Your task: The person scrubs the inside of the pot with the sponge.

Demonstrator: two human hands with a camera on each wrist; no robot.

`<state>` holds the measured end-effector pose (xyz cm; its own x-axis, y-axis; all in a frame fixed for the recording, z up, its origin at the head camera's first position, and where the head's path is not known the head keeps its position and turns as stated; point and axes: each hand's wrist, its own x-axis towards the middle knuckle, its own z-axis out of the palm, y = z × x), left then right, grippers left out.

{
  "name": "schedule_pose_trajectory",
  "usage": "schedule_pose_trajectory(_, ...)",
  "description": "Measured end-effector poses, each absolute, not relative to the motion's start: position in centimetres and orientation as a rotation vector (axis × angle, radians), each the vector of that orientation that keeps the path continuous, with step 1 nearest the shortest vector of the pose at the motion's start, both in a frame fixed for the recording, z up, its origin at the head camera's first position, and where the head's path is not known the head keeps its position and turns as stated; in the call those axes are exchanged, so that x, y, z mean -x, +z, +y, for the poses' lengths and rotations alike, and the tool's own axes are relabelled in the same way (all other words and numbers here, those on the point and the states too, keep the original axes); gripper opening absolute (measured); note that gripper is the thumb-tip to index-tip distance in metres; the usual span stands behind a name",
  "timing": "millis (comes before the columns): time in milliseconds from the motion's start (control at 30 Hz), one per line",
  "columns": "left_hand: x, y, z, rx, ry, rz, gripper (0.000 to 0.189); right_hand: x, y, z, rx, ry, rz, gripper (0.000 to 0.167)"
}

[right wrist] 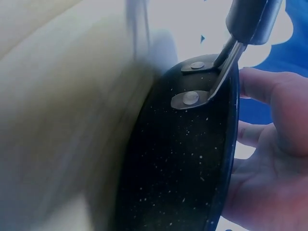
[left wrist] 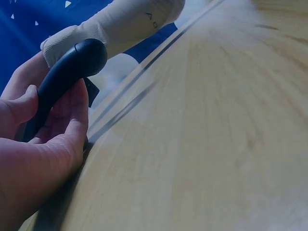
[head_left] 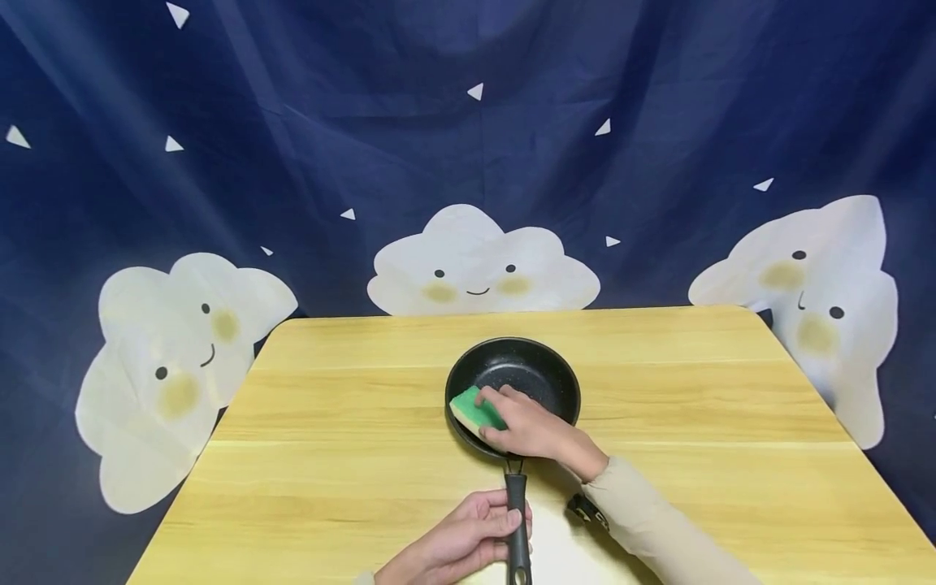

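Black pan [head_left: 544,378] over the wooden table [head_left: 329,422], left hand [head_left: 471,534] with thumb and fingers wrapped round its handle [head_left: 516,494], right hand [head_left: 532,426] gripping a green and pale sponge [head_left: 468,408] inside the pan's near left side, blue curtain [head_left: 431,154] with clouds behind.
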<state>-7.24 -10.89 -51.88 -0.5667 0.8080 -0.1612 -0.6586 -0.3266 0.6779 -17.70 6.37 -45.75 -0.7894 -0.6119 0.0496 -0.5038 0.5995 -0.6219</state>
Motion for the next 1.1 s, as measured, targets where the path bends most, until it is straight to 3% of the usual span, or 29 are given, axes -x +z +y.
schedule_pose_trajectory(1100,7.2,-51.8,-10.8,-0.291,2.005,0.912,0.015,21.2,-45.3,4.7,0.712,-0.864,2.707,0.041)
